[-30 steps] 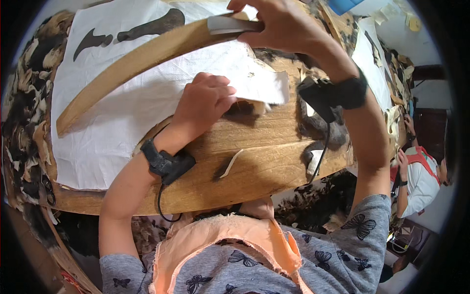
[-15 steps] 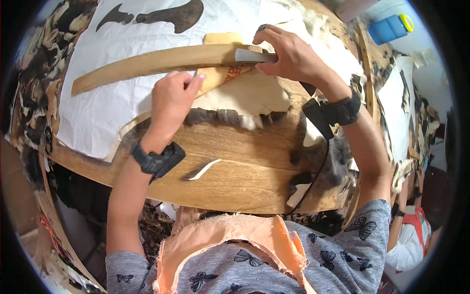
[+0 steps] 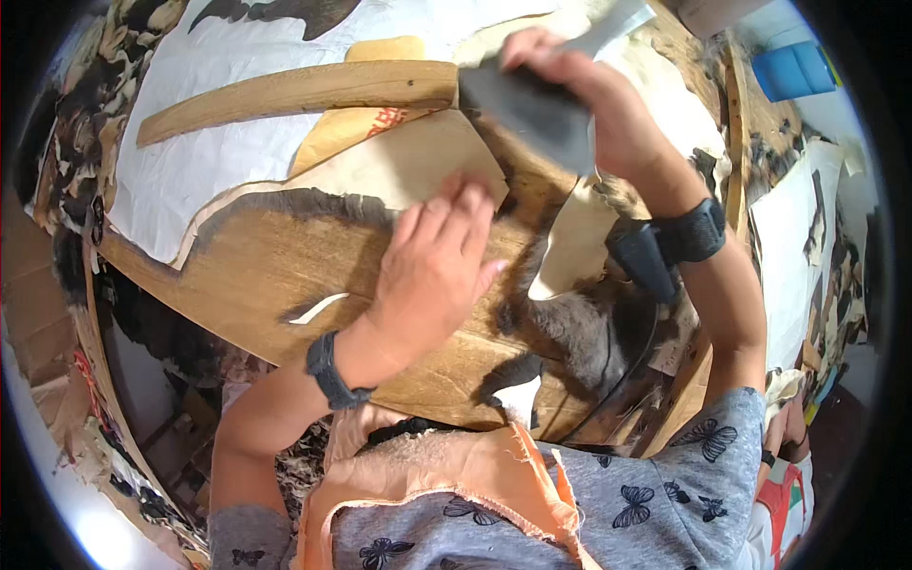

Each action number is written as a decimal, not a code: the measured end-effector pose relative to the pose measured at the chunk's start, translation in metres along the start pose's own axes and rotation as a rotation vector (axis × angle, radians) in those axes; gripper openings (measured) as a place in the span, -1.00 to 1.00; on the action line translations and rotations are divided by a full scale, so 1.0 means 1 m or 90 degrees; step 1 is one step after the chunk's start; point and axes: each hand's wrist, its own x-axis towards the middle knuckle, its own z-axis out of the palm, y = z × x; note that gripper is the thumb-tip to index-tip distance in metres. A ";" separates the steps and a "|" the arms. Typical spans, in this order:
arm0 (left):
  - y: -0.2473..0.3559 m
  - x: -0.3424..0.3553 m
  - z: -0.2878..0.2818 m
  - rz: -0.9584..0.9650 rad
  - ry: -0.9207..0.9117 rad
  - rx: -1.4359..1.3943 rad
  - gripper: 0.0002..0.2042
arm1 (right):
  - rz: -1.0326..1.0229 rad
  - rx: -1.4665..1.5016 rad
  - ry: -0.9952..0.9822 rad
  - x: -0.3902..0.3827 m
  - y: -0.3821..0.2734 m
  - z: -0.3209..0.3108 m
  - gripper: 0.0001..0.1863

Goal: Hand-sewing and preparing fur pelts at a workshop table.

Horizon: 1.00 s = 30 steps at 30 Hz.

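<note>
My left hand (image 3: 432, 261) lies palm down with its fingers stretched, the tips on the pale skin side of a fur hide (image 3: 399, 161). My right hand (image 3: 608, 104) is closed around a grey blade-like tool (image 3: 613, 27) that points up and away. Below these fingers is a blurred dark grey flat piece (image 3: 537, 114); whether I hold it too is unclear. A curved wooden strip (image 3: 294, 95) lies left of it, across tan paper with red print (image 3: 342, 133). Part of the hide lies over that paper.
White sheeting (image 3: 180, 161) covers the far left of the wooden table (image 3: 275, 252). Dark flat pieces (image 3: 294, 11) lie at the back. Fur offcuts (image 3: 589, 332) are at the right, and a small white-edged scrap (image 3: 318, 309) sits nearer. A blue container (image 3: 793, 71) stands far right. Another person (image 3: 784, 494) is at lower right.
My left hand has moved right and nearer, from the tan paper onto the hide, its fingers now stretched out. My right hand has taken the grey tool off the wooden strip's end.
</note>
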 end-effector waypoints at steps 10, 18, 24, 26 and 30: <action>0.007 0.007 0.002 -0.017 0.113 0.000 -0.77 | -0.199 -0.574 -0.307 0.017 0.032 0.008 -0.74; 0.008 0.018 0.016 -0.034 0.102 0.181 -0.84 | -0.222 -0.561 -0.342 0.019 0.043 0.000 -0.74; 0.009 0.020 0.017 -0.002 0.069 0.246 -0.94 | -0.207 -0.576 -0.358 0.022 0.046 0.001 -0.74; 0.008 0.020 0.021 0.012 0.095 0.217 -0.95 | -0.203 -0.578 -0.366 0.022 0.048 0.001 -0.74; 0.003 0.017 0.024 -0.001 0.125 0.146 -0.94 | -0.118 -0.619 -0.376 0.010 0.038 -0.003 -0.77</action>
